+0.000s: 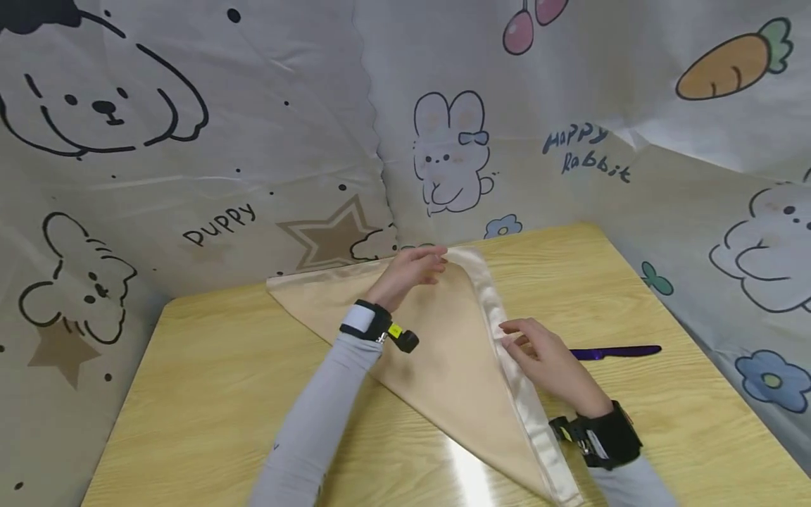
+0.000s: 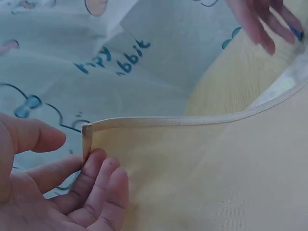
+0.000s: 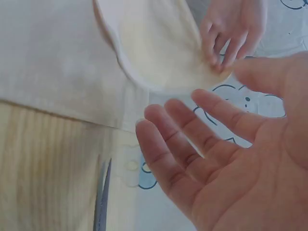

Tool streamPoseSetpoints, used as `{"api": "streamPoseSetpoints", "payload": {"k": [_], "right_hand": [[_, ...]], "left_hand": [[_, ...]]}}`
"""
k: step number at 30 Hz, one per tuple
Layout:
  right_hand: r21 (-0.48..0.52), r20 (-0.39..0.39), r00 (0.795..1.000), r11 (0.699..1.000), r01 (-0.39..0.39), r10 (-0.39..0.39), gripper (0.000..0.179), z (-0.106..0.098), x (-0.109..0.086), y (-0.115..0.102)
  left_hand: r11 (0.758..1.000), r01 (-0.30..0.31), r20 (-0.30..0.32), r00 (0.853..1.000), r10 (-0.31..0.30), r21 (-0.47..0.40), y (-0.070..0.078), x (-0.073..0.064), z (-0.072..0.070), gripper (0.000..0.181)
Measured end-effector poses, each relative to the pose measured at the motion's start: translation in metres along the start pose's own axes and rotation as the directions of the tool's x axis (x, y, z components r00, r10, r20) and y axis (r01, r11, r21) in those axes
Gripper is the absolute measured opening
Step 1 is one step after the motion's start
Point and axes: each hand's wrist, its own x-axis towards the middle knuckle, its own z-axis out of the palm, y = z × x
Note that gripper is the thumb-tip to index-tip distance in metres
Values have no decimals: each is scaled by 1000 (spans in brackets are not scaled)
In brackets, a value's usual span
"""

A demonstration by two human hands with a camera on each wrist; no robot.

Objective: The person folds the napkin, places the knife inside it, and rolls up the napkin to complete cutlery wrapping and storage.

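Steady beige triangular cloth (image 1: 443, 331), lying on pale wood-grain tbl (image 1: 209, 394), at far corner (image 1: 461, 256) w/ bare L hand (image 1: 412, 273) (can't tell if pinching); smooth satiny cream border (image 1: 490, 303) w/ bare R hand (image 1: 552, 362), spread nr it, w/o tugging.

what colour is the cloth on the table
Pale peach-beige cloth, with a shiny, lighter cream border; the head view shows it best.

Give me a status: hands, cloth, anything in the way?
Left hand touching cloth near its far corner, grip unclear; right hand empty at right edge. Cloth roughly triangular on the table. Possible obstacle: purple utensil to its right, partly hidden.
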Motion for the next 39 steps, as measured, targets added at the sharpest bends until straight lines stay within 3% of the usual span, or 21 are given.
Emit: {"api": "streamPoseSetpoints", "payload": {"k": [7,15,18,22,25,28,29,31,34,37,38,39], "right_hand": [[-24,74,997,999,-22,24,36,20,5,-11],[-17,92,995,999,-33,35,39,42,9,-19],[-38,94,995,999,-28,31,39,48,10,-21],[-72,107,994,997,-14,22,39,53,10,-23],[-94,114,993,996,-7,18,39,54,10,-25],[-104,109,994,995,-6,17,40,52,10,-24],[-110,103,994,994,-6,17,40,50,10,-23],[-121,93,996,993,-5,16,40,46,9,-20],[-148,83,996,989,-3,16,40,38,4,-12],[-176,76,997,984,-14,27,38,26,-3,-6],[-184,72,997,983,-25,39,38,21,-5,-5],[-200,65,997,979,-34,48,36,16,-7,-4]], "left_hand": [[995,83,-13,996,-84,-59,-14,32,-6,45],[986,141,-61,987,-147,-85,-43,51,-14,46],[978,191,-90,976,-198,-80,-54,51,-18,49],[975,220,-98,970,-222,-33,-63,45,-26,53],[980,199,-94,976,-197,12,-63,34,-33,52],[976,153,-89,986,-141,152,-56,15,-44,46],[963,132,-91,989,-113,234,-54,7,-49,43],[904,93,-92,994,-60,418,-48,-13,-63,40],[758,32,-106,993,49,652,-50,-40,-97,39],[630,52,-168,978,126,775,-58,-60,-137,42],[597,68,-184,973,137,799,-63,-64,-151,43],[579,92,-207,969,135,810,-68,-68,-164,44]]}}
